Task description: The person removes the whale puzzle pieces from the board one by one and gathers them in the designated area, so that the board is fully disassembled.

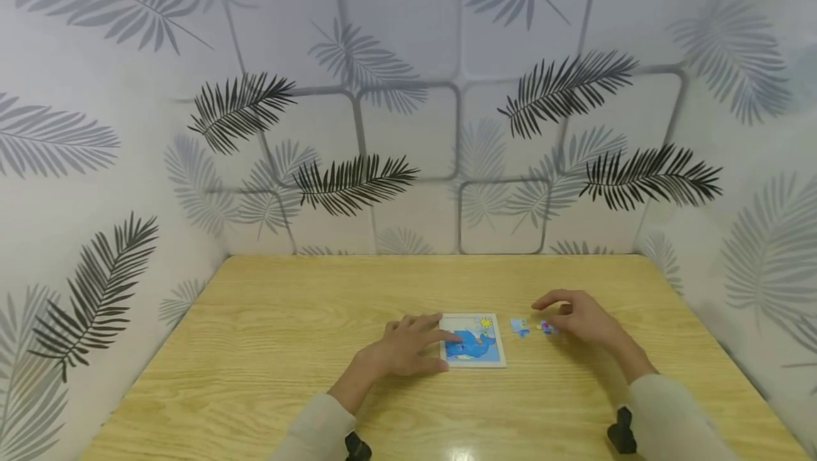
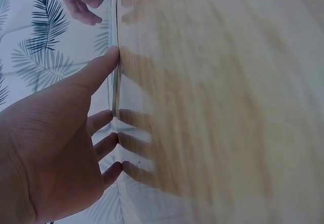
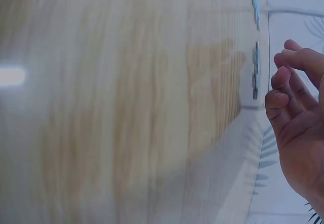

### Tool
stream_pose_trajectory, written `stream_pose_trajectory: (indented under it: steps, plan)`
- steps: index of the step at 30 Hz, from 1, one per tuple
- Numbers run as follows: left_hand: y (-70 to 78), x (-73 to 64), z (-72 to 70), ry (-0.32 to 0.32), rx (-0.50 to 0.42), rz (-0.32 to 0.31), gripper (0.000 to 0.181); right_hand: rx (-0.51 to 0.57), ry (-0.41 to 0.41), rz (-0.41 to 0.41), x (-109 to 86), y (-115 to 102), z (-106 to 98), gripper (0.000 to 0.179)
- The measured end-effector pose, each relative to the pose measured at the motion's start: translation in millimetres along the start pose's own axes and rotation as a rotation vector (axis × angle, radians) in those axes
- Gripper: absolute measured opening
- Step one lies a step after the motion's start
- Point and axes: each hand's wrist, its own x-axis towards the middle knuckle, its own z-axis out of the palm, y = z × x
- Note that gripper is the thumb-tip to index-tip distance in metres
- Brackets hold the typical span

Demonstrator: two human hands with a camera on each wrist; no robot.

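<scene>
A small framed jigsaw puzzle [image 1: 475,364] lies on the table, showing a blue whale and a yellow sun. My left hand [image 1: 408,349] rests at its left side, fingers spread, the index reaching over the picture and the thumb at the lower left corner. From the left wrist view, the thumb [image 2: 112,53] touches the thin puzzle edge [image 2: 115,90]. Loose puzzle pieces [image 1: 518,325] lie right of the frame. Beside them, another colorful piece [image 1: 545,327] sits partly under my right hand [image 1: 587,319], which hovers with loosely bent fingers and holds nothing visible.
The wooden table [image 1: 306,305] has a light grain and meets a leaf-patterned wall covering [image 1: 408,220] at the back and sides. Dark wrist-camera mounts [image 1: 621,431] show below both sleeves. A bright reflection lies near the table's front.
</scene>
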Motion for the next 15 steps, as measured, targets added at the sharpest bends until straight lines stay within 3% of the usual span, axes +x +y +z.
stream_pose_trajectory:
  steps: [8,15]
  plan:
    - [0.7,-0.5,-2.4,-0.011,0.0,0.004,0.053,0.067,-0.082,-0.031,14.6,-9,21,0.024]
    - [1.0,0.4,-1.0,-0.01,0.007,-0.002,0.053,0.046,-0.113,-0.07,25.8,-22,38,0.024]
